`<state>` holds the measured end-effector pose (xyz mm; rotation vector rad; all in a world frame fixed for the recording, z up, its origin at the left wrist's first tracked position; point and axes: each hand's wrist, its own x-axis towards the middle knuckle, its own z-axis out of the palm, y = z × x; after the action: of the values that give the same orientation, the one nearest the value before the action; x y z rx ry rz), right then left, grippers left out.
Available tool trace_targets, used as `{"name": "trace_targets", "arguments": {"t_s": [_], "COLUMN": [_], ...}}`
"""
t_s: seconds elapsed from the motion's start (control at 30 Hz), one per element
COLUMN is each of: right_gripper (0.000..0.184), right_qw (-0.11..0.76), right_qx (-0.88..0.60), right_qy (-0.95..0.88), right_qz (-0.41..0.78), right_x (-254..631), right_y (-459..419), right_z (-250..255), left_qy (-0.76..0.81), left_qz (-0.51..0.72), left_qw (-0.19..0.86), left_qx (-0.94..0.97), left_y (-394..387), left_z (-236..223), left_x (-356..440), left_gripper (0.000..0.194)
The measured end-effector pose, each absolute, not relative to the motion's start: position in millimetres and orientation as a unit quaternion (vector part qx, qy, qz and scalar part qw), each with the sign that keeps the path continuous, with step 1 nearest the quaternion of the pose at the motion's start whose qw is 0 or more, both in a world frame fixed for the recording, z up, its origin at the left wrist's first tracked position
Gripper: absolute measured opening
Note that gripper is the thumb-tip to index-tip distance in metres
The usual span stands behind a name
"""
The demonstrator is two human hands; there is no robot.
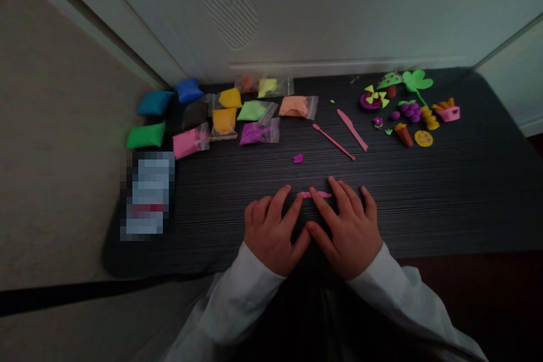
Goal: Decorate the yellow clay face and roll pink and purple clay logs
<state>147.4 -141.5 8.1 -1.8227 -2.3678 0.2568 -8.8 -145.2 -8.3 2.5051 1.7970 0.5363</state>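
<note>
A thin pink strip of modelling clay (319,194) lies on the dark ridged table (203,198). My left hand (274,232) rests with fingers spread, its index fingertip on the strip's left end. My right hand (350,226) is also spread, and its index fingertip touches the strip near the middle. The two thumbs meet below the strip. Beyond the hands sits a small purple clay piece (297,158). Farther back lie a pink plastic clay knife (353,130) and a slim pink modelling stick (334,142).
Several bags of coloured clay, among them a purple bag (257,132) and a green bag (146,136), lie at the back left. Finished clay figures, including a green flower (417,81) and purple grapes (410,112), stand at the back right. A white panel (339,22) rises behind the table.
</note>
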Motion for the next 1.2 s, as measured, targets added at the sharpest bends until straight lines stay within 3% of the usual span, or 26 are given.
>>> {"name": "trace_targets", "arguments": {"t_s": [0.57,0.9,1.2], "right_gripper": [0.051,0.041,0.041], "right_qw": [0.111,0.276,0.314], "right_qx": [-0.61,-0.604,-0.603], "right_qy": [-0.779,-0.729,-0.705], "right_qz": [0.093,0.164,0.2], "right_x": [148.4,166.3,168.6], "right_y": [-139.9,-144.0,-144.3], "right_z": [6.0,2.7,4.5], "left_qy": [0.583,0.57,0.565], "left_qz": [0.145,0.137,0.133], "left_qw": [0.009,0.004,0.002], "left_qx": [0.8,0.81,0.814], "left_y": [-141.8,-140.7,-141.6], "left_z": [-2.3,-0.3,-0.5], "left_x": [-2.1,-0.4,2.3], "left_gripper": [0.047,0.048,0.052]}}
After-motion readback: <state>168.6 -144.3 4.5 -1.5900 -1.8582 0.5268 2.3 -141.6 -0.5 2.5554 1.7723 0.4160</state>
